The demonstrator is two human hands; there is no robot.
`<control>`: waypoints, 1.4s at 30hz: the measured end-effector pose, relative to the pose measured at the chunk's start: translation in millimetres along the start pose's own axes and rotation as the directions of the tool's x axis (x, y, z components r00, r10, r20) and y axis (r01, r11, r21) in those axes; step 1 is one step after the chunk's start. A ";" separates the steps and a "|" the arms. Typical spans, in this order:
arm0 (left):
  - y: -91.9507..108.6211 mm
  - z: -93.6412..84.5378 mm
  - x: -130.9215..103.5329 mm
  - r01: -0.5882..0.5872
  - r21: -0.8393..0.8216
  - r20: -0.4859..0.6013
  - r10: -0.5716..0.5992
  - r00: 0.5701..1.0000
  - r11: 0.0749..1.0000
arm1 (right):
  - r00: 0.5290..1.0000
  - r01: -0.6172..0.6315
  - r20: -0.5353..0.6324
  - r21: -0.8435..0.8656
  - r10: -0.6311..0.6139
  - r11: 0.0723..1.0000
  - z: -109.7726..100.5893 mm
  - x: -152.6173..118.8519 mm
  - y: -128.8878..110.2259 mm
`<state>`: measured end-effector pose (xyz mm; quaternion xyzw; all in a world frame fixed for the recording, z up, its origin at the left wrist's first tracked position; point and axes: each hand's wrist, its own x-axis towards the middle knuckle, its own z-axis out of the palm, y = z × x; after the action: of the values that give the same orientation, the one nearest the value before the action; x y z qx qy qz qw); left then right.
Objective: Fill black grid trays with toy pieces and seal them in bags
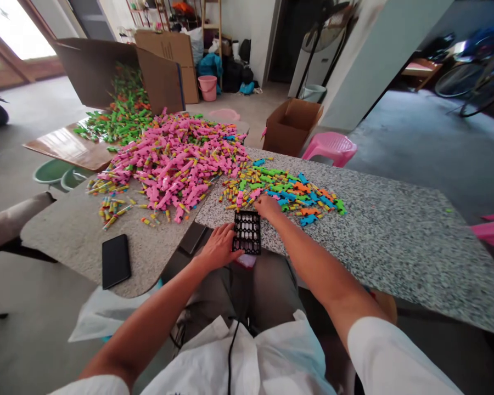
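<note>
The black tray (247, 238) is full of holes in neat rows. It sits at the near edge of the speckled table (395, 230), with its long sides pointing forward. Something pale shows in the holes, too small to tell what. Just past it lies a messy heap of little toys (288, 195): blue, green, orange and a few pink. Lots of small yellow tubes (230, 193) are mixed in, mostly on the left.

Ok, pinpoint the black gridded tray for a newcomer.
Find the grey speckled tabletop. At its near edge, touched by the left hand, is the black rectangular gridded tray. Its rows of cells distinguish it from the smooth black phone farther left.
</note>
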<state>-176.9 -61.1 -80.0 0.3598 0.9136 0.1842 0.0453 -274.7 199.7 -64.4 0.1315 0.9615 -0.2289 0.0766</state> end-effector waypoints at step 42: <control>8.4 6.0 1.6 0.067 -0.115 -0.006 -0.068 0.998 0.991 | 0.983 0.178 -0.080 0.180 -0.166 0.968 49.8 -60.0 -14.6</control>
<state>-171.4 -52.6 -82.5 0.3244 0.9133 0.2367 0.0675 -217.4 151.2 -89.8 0.0617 0.9456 -0.3191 0.0129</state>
